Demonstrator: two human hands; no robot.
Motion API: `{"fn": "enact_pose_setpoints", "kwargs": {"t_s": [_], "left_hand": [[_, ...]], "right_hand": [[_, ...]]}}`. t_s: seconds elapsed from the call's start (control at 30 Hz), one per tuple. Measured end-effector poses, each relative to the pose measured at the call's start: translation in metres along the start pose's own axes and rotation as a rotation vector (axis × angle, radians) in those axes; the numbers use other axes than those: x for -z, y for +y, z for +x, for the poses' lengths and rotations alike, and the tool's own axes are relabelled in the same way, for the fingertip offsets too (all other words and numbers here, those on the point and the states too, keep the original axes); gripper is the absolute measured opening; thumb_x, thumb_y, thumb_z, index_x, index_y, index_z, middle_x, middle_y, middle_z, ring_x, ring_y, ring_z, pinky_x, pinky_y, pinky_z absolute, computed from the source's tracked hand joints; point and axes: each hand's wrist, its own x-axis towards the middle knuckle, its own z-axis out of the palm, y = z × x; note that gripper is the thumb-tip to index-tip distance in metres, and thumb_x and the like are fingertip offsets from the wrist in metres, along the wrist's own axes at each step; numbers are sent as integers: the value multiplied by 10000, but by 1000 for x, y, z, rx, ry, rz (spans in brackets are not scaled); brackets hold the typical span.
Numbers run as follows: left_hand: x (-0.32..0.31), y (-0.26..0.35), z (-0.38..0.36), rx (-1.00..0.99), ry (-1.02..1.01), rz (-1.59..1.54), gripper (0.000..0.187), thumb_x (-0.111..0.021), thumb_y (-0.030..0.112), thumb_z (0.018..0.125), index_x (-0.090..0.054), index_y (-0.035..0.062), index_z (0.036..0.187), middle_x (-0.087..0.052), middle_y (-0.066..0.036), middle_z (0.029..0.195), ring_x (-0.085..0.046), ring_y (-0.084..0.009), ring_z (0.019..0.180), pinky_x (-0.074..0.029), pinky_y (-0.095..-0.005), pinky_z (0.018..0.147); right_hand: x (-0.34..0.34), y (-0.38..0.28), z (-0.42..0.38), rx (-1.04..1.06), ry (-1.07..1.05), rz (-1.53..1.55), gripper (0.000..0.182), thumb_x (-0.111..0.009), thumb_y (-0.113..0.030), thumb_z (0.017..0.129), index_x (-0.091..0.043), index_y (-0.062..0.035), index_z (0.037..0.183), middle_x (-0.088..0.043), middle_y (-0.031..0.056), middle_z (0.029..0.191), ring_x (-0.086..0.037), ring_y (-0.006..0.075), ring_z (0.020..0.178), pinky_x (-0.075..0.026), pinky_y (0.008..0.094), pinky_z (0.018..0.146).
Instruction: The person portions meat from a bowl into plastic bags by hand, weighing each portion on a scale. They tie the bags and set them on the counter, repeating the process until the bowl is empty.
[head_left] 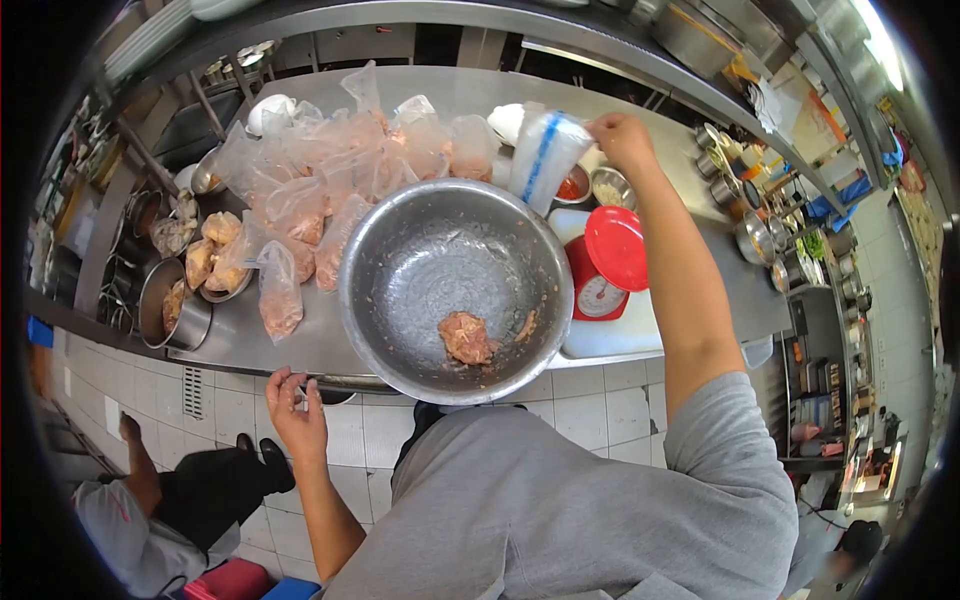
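Note:
My right hand [625,140] is closed on the top edge of a bundle of clear plastic bags [550,160] with a blue stripe, raised beyond the bowl's far right side. My left hand [297,415] hangs off the table's front edge, empty, with its fingers apart and slightly bent. Between the hands sits a large metal bowl [455,245], holding a lump of raw, marinated-looking meat [467,338] near its front wall. Just right of the bowl stands a red kitchen scale [598,290] with a round red pan [616,248]. Many filled bags of meat [300,205] crowd the table on the left.
A white cutting board [640,325] lies under the scale. Small bowls [610,187] stand behind it. Pots of meat [175,305] line the left end. A metal shelf [420,20] runs overhead. A co-worker [150,520] is at lower left; another person [830,560] is at lower right.

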Motion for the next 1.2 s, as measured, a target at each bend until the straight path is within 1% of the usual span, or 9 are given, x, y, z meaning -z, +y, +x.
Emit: {"fn": "enact_pose_setpoints", "kwargs": {"t_s": [0.23, 0.37, 0.47, 0.63, 0.8, 0.9, 1.03, 1.1, 1.2], "left_hand": [[43, -44, -14, 190, 55, 102, 162, -700, 75, 868, -668, 22, 1017, -537, -70, 1257, -561, -178, 984, -442, -287, 713], [49, -55, -1, 111, 63, 132, 154, -703, 70, 866, -666, 24, 1008, -540, -69, 1240, -563, -162, 953, -440, -263, 673], [44, -41, 18, 94, 48, -14, 159, -707, 67, 865, -664, 23, 1012, -551, -68, 1215, -571, -146, 906, -458, -240, 678], [4, 31, 59, 230, -294, -668, 268, -691, 65, 896, -642, 0, 1151, -620, -92, 1210, -621, -145, 960, -510, -269, 800], [-45, 127, 90, 329, -787, -1169, 410, -638, 5, 904, -563, -3, 1307, -670, -115, 1195, -630, -142, 1054, -503, -287, 890], [-72, 116, 94, 286, -897, -1105, 372, -614, -27, 896, -576, -3, 1265, -683, -97, 1128, -635, -126, 1001, -498, -265, 870], [-86, 124, 83, 203, -832, -1038, 314, -580, -66, 884, -594, -5, 1192, -675, -68, 1048, -626, -106, 924, -489, -242, 814], [-92, 139, 70, 163, -891, -971, 275, -578, -57, 887, -613, -5, 1155, -669, -54, 1012, -613, -94, 898, -479, -234, 791], [-104, 157, 51, -158, -900, -609, 239, -618, 0, 882, -627, -11, 1120, -679, -58, 992, -618, -137, 884, -487, -268, 802]], "right_hand": [[14, -22, -7, 41, 36, -17, 273, -722, -328, 832, -759, -77, 931, -700, 198, 814, -695, 329, 807, -522, 409, 756], [37, -50, -9, 333, 777, 273, 175, -663, -196, 919, -708, -28, 944, -670, 123, 818, -633, 247, 720, -501, 357, 697], [51, -85, -35, 321, 828, 763, 142, -625, -154, 953, -634, -13, 941, -619, 73, 831, -581, 184, 738, -478, 309, 716], [22, -156, -181, 754, 444, 307, 121, -690, -9, 808, -641, -60, 905, -627, 82, 842, -584, 270, 799, -471, 373, 778], [-35, -174, -291, 1113, 48, 326, 183, -749, -208, 770, -700, -95, 905, -655, 60, 935, -613, 256, 846, -483, 391, 769], [-37, -156, -318, 925, -251, 404, 195, -742, -231, 797, -708, -93, 932, -658, 59, 998, -614, 261, 848, -491, 375, 768], [-23, -85, -332, 602, 153, 451, 314, -712, -295, 889, -672, -88, 1122, -663, 84, 982, -618, 231, 806, -504, 341, 714], [-14, -70, -331, -409, 97, 1136, 531, -571, -493, 979, -565, -64, 1292, -664, 114, 936, -634, 184, 753, -507, 281, 657], [20, -47, -315, -890, -398, 1526, 594, -493, -540, 1000, -482, -67, 1357, -674, 124, 902, -627, 139, 658, -506, 256, 568]]}}
